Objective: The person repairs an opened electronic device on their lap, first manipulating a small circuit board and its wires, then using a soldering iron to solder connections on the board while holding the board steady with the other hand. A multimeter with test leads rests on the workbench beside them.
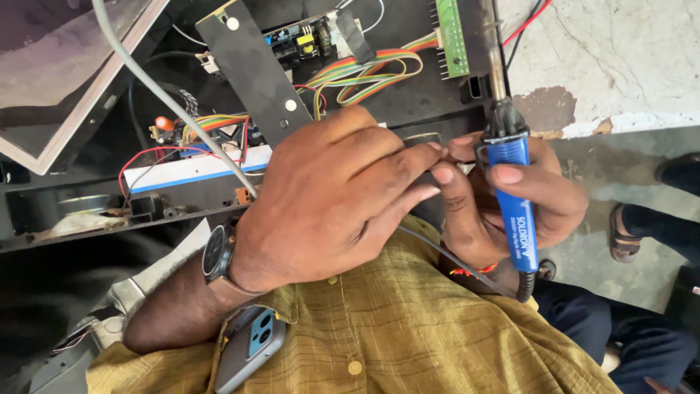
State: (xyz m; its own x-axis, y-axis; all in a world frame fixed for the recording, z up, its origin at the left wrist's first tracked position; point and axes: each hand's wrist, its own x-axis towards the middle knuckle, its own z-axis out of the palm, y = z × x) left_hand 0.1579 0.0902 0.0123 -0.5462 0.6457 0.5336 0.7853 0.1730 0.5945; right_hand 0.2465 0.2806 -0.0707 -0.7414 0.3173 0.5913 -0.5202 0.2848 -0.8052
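Note:
My right hand (536,197) is closed around a blue-handled soldering iron (516,211). Its metal shaft (497,58) points up over an open black device chassis (408,87). My left hand (328,201), with a watch (217,257) on the wrist, lies across the middle. Its fingertips meet my right hand's thumb and forefinger and pinch a small pale piece (467,168), which is mostly hidden. A grey cord (168,98) runs from the top left under my left hand and out towards the iron's base.
Inside the chassis are a rainbow ribbon cable (364,69), a green circuit board (452,36), a black bracket (255,69) and red wires (157,152). A phone (251,346) sits in my shirt pocket. Another person's sandalled foot (627,233) rests on the concrete floor at right.

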